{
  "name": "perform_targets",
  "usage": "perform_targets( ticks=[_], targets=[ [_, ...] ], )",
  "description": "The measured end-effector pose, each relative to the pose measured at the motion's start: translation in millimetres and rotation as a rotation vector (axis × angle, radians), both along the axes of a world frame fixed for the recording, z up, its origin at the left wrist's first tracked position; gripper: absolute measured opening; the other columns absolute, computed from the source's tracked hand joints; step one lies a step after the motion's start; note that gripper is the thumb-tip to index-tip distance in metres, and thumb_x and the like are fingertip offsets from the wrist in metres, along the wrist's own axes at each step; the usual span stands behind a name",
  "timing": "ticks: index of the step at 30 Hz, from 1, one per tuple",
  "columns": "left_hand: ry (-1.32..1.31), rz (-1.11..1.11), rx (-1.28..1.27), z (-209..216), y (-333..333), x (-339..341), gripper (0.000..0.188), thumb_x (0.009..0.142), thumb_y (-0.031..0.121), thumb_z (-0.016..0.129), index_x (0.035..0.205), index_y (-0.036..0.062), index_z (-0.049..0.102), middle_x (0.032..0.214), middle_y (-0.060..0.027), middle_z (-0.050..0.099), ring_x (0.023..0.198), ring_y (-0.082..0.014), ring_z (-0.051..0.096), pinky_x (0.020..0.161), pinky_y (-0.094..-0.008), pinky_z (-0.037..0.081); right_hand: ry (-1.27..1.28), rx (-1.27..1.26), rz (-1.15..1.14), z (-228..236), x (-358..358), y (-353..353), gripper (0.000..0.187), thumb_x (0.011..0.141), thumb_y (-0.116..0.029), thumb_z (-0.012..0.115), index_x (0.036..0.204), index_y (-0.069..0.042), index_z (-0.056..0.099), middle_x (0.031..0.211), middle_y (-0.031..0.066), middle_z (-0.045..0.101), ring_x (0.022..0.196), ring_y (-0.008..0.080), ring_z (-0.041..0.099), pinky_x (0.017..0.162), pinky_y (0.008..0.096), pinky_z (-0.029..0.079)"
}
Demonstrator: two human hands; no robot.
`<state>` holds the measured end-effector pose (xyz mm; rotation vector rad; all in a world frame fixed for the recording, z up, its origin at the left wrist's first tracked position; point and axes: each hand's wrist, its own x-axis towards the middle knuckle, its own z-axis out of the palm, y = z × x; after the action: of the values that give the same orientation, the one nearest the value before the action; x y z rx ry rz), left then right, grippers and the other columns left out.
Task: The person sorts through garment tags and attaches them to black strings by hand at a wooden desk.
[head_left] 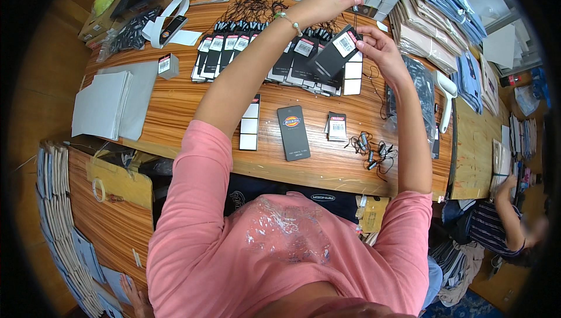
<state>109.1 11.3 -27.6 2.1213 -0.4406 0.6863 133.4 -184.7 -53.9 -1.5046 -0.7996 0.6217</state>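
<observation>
My right hand (380, 49) pinches the upper corner of a black hang tag (330, 58) with a white barcode label, held tilted above the table. Just above it, my left hand (330, 2) is closed, thumb and fingers together on a thin black tag string (355, 13) that runs down toward the tag. Beneath my left forearm lie rows of overlapping black tags (228, 55) with black strings (248, 11). Closer to me are a single black tag (293, 132), a strip of white labels (249, 124), a small stack of labelled cards (336, 127) and loose strings (374, 155).
White paper sheets (102, 104) and a small block of labels (168, 65) occupy the left. Bagged garments (429, 26) are piled at right, near a white handheld tool (446, 99). Another person (497, 224) sits lower right; someone else's hand (135, 299) shows lower left.
</observation>
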Motion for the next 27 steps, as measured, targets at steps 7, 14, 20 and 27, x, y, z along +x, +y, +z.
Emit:
perform_targets(
  ticks=[7, 14, 20, 27],
  targets=[
    [0.023, -0.044, -0.059, 12, -12, -7, 0.024, 0.084, 0.024, 0.052, 0.093, 0.0043, 0.062, 0.085, -0.0106, 0.064, 0.078, -0.0213, 0.061, 0.071, -0.0299, 0.046, 0.080, 0.080, -0.009, 4, -1, 0, 0.024, 0.084, -0.016, 0.057, 0.105, -0.005, 0.053, 0.088, -0.0017, 0.057, 0.081, 0.0053, 0.051, 0.072, 0.0209, 0.040],
    [-0.055, -0.052, -0.040, 21, -19, -9, 0.023, 0.083, 0.023, 0.052, 0.094, 0.0043, 0.062, 0.085, -0.0093, 0.064, 0.077, -0.0208, 0.061, 0.070, -0.0294, 0.047, -0.009, 0.005, -0.046, 17, -12, 15, 0.021, 0.086, -0.023, 0.055, 0.100, -0.007, 0.055, 0.090, -0.0014, 0.055, 0.085, 0.0067, 0.050, 0.076, 0.0228, 0.038],
    [-0.009, -0.071, -0.158, 35, -19, -17, 0.019, 0.083, 0.018, 0.053, 0.092, 0.0017, 0.059, 0.083, -0.0097, 0.061, 0.079, -0.0192, 0.057, 0.071, -0.0287, 0.044, 0.049, 0.100, -0.077, 14, -15, 15, 0.026, 0.086, -0.018, 0.055, 0.109, -0.008, 0.051, 0.086, -0.0019, 0.055, 0.082, 0.0058, 0.050, 0.074, 0.0215, 0.040],
    [0.098, 0.037, -0.116, -1, 8, 30, 0.019, 0.082, 0.019, 0.055, 0.091, 0.0044, 0.061, 0.077, -0.0089, 0.063, 0.073, -0.0185, 0.059, 0.068, -0.0285, 0.045, -0.115, 0.105, -0.137, 14, -1, 12, 0.041, 0.083, -0.009, 0.057, 0.123, -0.008, 0.046, 0.086, 0.0017, 0.058, 0.076, 0.0069, 0.055, 0.064, 0.0205, 0.045]
  ],
)
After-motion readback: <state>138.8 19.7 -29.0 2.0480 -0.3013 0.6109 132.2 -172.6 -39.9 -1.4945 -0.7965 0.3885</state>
